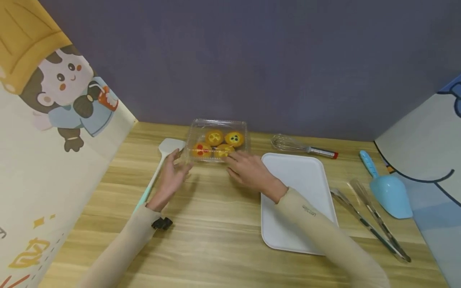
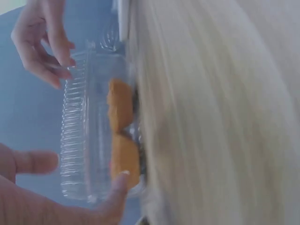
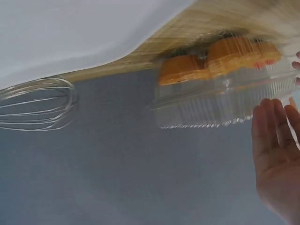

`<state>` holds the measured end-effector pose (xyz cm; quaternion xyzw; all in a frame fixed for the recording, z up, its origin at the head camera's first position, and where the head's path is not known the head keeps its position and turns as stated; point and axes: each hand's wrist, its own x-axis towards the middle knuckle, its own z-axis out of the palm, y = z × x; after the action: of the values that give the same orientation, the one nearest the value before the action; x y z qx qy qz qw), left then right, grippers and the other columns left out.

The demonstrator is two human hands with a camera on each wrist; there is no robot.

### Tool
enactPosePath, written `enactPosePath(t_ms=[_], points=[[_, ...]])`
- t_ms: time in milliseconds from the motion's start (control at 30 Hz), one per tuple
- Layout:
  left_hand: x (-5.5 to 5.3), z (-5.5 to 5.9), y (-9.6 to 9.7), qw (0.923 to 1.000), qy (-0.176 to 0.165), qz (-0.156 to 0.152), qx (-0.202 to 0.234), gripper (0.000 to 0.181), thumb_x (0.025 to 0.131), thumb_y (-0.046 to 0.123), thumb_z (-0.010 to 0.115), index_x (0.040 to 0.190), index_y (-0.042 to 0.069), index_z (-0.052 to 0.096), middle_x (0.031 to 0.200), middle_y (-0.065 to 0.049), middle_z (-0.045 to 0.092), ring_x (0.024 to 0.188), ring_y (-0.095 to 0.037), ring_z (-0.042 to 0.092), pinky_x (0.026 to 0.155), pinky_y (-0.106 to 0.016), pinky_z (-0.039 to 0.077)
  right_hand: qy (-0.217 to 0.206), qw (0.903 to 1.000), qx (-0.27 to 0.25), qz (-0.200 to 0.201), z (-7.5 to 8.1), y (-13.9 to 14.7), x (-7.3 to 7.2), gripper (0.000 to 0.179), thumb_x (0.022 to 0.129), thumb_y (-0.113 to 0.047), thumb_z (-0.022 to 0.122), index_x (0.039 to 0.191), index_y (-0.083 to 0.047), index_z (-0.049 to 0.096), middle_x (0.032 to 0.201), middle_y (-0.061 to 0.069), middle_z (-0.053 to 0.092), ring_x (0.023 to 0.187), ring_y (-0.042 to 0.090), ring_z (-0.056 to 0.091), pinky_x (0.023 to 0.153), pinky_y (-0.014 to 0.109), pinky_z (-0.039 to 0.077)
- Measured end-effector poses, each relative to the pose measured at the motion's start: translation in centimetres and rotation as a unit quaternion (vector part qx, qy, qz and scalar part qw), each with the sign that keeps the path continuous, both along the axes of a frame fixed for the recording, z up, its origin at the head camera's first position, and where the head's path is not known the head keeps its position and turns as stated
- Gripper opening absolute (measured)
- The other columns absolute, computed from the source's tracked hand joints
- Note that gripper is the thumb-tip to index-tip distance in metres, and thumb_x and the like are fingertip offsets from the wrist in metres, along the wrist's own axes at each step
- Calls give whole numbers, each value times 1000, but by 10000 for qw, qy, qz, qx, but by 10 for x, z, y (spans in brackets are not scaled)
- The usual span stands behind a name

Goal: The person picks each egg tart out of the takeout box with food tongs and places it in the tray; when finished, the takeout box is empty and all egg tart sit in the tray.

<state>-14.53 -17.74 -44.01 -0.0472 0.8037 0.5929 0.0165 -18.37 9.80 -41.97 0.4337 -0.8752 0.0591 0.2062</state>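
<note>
Two hands (image 1: 171, 176) (image 1: 247, 169) (fingers loosely extended, contact unclear) flank the clear box (image 1: 196, 131).

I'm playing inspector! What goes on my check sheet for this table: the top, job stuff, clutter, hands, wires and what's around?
Surface: wood-grain tabletop
Job's things: clear box with four orange pastries inside
Clutter: spatula left of the box; white tray, whisk, tongs and blue scoop to its right
Grippers: left hand by the box's front-left corner, right hand by its front-right corner; touching unclear
Cables: nothing seen
Surroundings: dark wall behind; cartoon-printed panels at both sides
</note>
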Motion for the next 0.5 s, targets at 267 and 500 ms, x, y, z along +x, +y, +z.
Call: enactPosePath(t_ms=[267, 500], points=[[-11, -6, 2, 9818, -425, 343, 1818, 63, 106, 2, 51, 163, 2, 23, 154, -24, 38, 135, -33, 54, 113, -31, 56, 1003, 9935, 519, -120, -12, -21, -10, 18, 97, -6, 62, 109, -14, 72, 101, 1, 74, 88, 19, 75, 45, 29, 59], [-19, -13, 0, 9643, -514, 617, 2524, 61, 103, -9, 48, 160, 2, 31, 139, -14, 47, 110, -12, 67, 112, -27, 57, 1411, 9883, 571, -69, -21, -25, -13, 17, 95, -2, 62, 104, -14, 71, 97, 0, 71, 85, 18, 71, 51, 28, 61]])
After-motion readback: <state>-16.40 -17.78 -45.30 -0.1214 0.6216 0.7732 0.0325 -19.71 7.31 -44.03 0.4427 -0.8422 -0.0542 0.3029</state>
